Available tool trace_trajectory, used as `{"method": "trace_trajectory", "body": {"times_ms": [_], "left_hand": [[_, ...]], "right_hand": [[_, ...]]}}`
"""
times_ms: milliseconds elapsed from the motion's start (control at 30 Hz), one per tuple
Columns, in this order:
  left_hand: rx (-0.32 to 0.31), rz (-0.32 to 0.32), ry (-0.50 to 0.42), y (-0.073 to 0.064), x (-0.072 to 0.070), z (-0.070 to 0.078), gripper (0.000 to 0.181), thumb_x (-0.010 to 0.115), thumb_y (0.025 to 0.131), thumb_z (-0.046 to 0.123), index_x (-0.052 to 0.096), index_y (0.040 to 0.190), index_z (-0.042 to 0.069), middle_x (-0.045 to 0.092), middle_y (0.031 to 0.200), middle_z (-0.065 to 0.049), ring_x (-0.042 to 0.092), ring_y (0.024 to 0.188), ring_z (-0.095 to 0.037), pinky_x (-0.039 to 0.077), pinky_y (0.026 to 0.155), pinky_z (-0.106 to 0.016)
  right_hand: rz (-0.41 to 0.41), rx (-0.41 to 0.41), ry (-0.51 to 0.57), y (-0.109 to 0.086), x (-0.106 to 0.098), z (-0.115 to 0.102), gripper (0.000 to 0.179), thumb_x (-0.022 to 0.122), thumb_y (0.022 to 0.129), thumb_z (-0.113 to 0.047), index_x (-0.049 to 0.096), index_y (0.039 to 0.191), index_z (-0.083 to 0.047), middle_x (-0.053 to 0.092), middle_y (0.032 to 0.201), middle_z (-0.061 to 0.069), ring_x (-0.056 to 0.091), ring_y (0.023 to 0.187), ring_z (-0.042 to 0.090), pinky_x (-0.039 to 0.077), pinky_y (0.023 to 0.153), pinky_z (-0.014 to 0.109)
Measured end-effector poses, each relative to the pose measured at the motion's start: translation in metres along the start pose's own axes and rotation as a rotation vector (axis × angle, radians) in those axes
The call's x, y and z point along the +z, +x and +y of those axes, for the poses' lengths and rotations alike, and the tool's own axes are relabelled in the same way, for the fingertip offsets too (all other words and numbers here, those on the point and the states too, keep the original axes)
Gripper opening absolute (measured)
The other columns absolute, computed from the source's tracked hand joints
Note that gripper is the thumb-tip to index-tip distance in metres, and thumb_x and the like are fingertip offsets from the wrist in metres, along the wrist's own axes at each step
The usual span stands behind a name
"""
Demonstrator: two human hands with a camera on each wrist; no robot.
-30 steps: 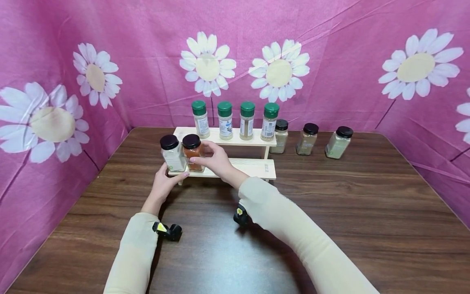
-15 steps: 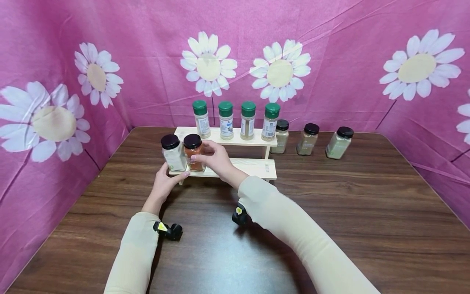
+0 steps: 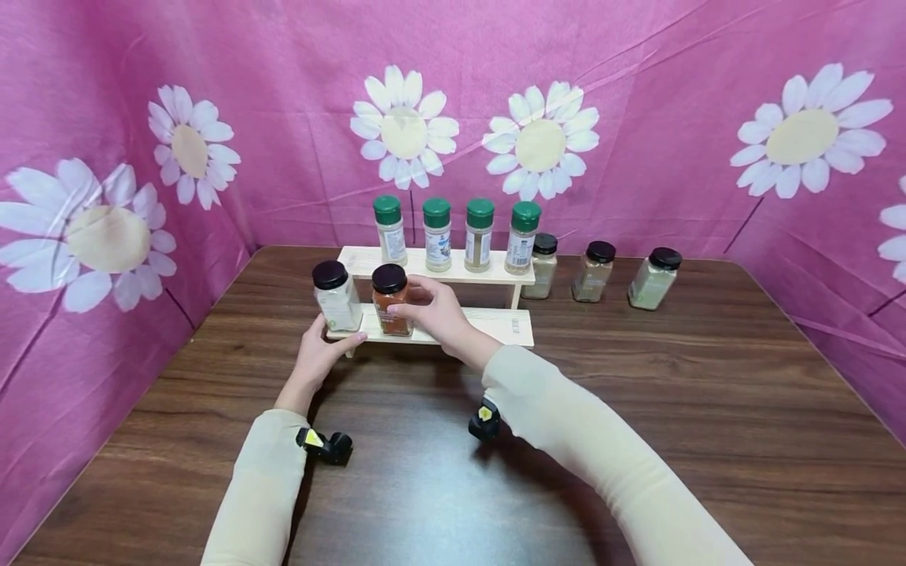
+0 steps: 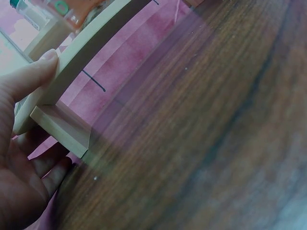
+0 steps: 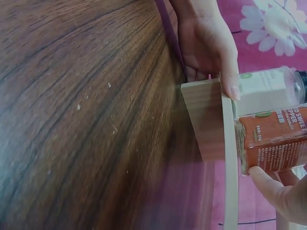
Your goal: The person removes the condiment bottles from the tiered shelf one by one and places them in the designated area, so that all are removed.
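Observation:
A two-tier wooden spice rack [image 3: 484, 321] stands on the table. My left hand [image 3: 317, 358] grips the left end of its lower shelf, the thumb on the front edge, as the left wrist view shows. A jar of white powder [image 3: 341, 308] with a black lid stands at that end. My right hand [image 3: 442, 314] holds a black-lidded jar of red sweet pepper [image 3: 392, 314] by its right side, between thumb and fingers. This jar is upright at the lower shelf, a small gap to the right of the white one. The right wrist view shows its base close against the shelf.
Several green-capped spice shakers [image 3: 478, 236] line the upper shelf [image 3: 456, 269]. To the right on the brown table [image 3: 672, 393] stand black-lidded jars, among them a brownish one [image 3: 593, 271] and a greenish one [image 3: 654, 279]. A pink flowered cloth [image 3: 283, 141] hangs behind.
My right hand has shifted the red pepper jar to the right along the lower shelf, which opens a gap beside the white jar. My left hand has kept its place.

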State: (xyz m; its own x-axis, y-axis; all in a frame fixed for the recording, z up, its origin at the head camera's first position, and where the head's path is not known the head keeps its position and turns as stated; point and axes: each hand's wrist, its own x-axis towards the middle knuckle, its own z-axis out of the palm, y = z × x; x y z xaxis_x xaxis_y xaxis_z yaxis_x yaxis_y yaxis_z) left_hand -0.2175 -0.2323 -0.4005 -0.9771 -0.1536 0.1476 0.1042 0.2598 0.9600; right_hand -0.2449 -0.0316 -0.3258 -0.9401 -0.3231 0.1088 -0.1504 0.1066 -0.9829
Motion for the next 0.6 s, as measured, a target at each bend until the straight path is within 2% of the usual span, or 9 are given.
{"method": "trace_trajectory", "body": {"times_ms": [167, 333, 600], "left_hand": [[0.002, 0.002, -0.027, -0.001, 0.0, 0.001, 0.062, 0.07, 0.072, 0.01, 0.039, 0.125, 0.004, 0.043, 0.122, -0.014, 0.035, 0.11, -0.021, 0.024, 0.093, -0.034], [-0.002, 0.001, -0.011, -0.001, 0.0, 0.001, 0.063, 0.071, 0.071, 0.013, 0.039, 0.125, 0.004, 0.043, 0.122, -0.013, 0.035, 0.11, -0.019, 0.024, 0.093, -0.033], [0.011, 0.004, -0.003, -0.001, 0.0, 0.001, 0.062, 0.071, 0.071, 0.014, 0.04, 0.124, 0.005, 0.044, 0.121, -0.013, 0.035, 0.11, -0.019, 0.024, 0.093, -0.034]], "right_hand": [[0.005, 0.005, 0.001, -0.005, -0.01, 0.001, 0.046, 0.071, 0.071, -0.01, 0.056, 0.114, -0.011, 0.059, 0.102, 0.005, 0.051, 0.094, 0.014, 0.039, 0.081, 0.029], [0.011, 0.01, -0.013, -0.014, -0.022, -0.001, 0.047, 0.071, 0.07, -0.009, 0.055, 0.115, -0.012, 0.059, 0.102, 0.005, 0.05, 0.096, 0.015, 0.038, 0.083, 0.03], [-0.017, 0.041, 0.106, -0.03, -0.042, -0.005, 0.045, 0.069, 0.072, -0.003, 0.055, 0.114, -0.008, 0.057, 0.104, 0.008, 0.051, 0.093, 0.017, 0.044, 0.075, 0.029]]}}
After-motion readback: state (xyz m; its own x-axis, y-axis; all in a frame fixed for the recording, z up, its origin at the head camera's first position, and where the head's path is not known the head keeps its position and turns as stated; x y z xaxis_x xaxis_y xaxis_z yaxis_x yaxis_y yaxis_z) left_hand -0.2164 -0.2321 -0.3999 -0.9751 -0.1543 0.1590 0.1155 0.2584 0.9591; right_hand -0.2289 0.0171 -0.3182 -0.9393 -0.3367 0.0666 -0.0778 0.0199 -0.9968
